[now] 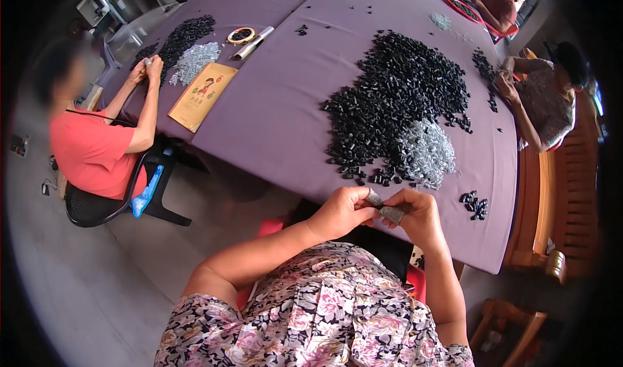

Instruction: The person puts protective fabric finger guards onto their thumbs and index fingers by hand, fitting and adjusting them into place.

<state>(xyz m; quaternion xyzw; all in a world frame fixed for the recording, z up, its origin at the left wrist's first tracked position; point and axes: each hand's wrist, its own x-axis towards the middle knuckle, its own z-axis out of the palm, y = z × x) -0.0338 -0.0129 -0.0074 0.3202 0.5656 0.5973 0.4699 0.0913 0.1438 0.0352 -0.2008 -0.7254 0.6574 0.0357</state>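
At the table's near edge, my left hand (pixel 342 212) and my right hand (pixel 418 216) meet fingertip to fingertip, both closed in a pinch. Grey wraps (pixel 392 215) cover some of the fingertips. Something small and dark seems to be between the fingers, too hidden to name. Just beyond my hands lies a heap of small silvery clear pieces (pixel 426 153), touching a large spread of small black parts (pixel 396 94). A little group of black parts (pixel 474 205) sits to the right of my right hand.
A purple cloth (pixel 272 140) covers the table. On its left are a yellow booklet (pixel 203 97), a tape roll (pixel 241 35), a silvery roll (pixel 253 43) and more heaps. One person (pixel 97 140) sits left, another (pixel 545 101) right; others work farther back. A wooden bench (pixel 551 198) stands right.
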